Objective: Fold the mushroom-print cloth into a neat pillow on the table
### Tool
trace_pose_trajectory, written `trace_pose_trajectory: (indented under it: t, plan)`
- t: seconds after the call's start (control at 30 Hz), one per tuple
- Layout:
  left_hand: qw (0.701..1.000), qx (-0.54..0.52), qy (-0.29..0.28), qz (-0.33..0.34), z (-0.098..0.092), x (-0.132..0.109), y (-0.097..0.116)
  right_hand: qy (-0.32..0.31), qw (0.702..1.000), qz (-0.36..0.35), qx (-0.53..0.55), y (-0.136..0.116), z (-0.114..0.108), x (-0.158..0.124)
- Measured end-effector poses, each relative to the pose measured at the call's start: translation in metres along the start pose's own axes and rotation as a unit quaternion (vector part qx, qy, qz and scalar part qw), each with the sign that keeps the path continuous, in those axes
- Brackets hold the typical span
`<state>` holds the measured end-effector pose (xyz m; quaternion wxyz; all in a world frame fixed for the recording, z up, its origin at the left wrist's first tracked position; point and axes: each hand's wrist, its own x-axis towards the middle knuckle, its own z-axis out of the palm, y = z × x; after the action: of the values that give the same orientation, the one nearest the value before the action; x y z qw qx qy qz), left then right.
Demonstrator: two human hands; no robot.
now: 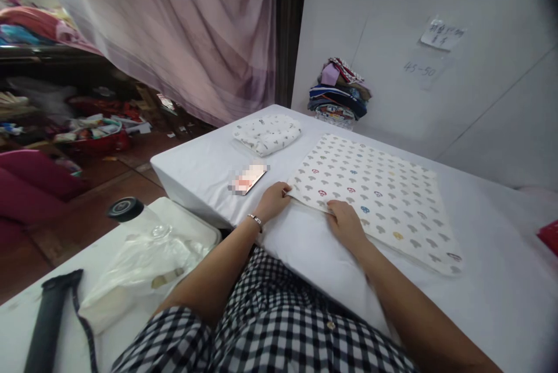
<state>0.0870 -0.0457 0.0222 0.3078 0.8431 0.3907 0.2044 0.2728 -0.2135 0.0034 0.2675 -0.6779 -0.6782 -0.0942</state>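
Note:
A white fabric piece printed with grey and coloured mushroom-like shapes lies flat on the white-covered table. At its near left corner, my left hand pinches the edge between thumb and fingers. My right hand grips the near edge a little further right, its thumb underneath mostly hidden. Left of the fabric lies a phone with a lit, blurred screen. Behind the phone sits a folded white printed cloth.
Folded clothes are stacked against the wall at the table's far side. On a lower white surface at left rest a clear plastic bag, a black-lidded container and a dark tube-like object. A pink curtain hangs behind.

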Motion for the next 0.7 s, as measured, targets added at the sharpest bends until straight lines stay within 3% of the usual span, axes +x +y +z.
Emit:
trace_pose_trajectory:
  t: [0.2,0.33,0.43,0.53,0.7]
  plan:
    - [0.995,-0.097,0.000,0.014,0.001,0.001,-0.014,-0.034,0.999,-0.019,0.031,-0.006,0.003,0.018]
    - [0.996,-0.084,0.004,0.041,0.003,0.002,-0.016,-0.029,0.999,-0.004,-0.013,-0.011,0.003,0.027]
    - [0.997,-0.064,0.000,0.046,0.004,0.004,-0.014,-0.010,0.999,-0.047,-0.012,-0.020,0.005,0.025]
    - [0.998,-0.050,0.004,0.036,0.005,0.005,-0.013,-0.056,0.994,-0.095,0.000,-0.033,0.008,0.021]
    - [0.998,-0.047,0.015,0.038,0.005,0.004,-0.012,-0.154,0.983,0.011,-0.101,-0.044,0.007,0.027]
